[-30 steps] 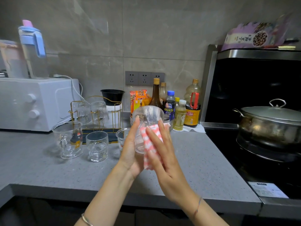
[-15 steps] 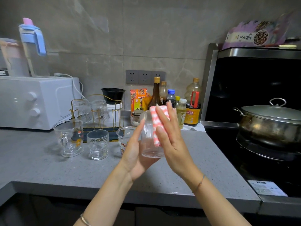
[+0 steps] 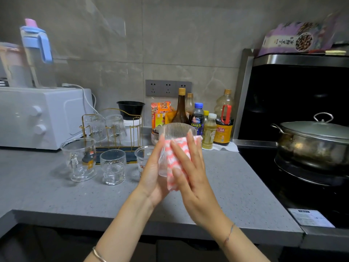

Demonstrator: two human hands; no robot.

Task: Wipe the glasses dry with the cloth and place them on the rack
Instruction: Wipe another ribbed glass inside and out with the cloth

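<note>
Pressing pink-patterned cloth (image 3: 170,164) against ribbed glass (image 3: 175,131).

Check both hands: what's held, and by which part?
Left hand cups the ribbed glass by its lower side wall. Right hand presses the cloth flat against the glass's side, fingers straight.

One head-worn view (wide-angle) looks forward and down from close over the tabletop (image 3: 56,195), facing the tiled wall (image 3: 170,44).
</note>
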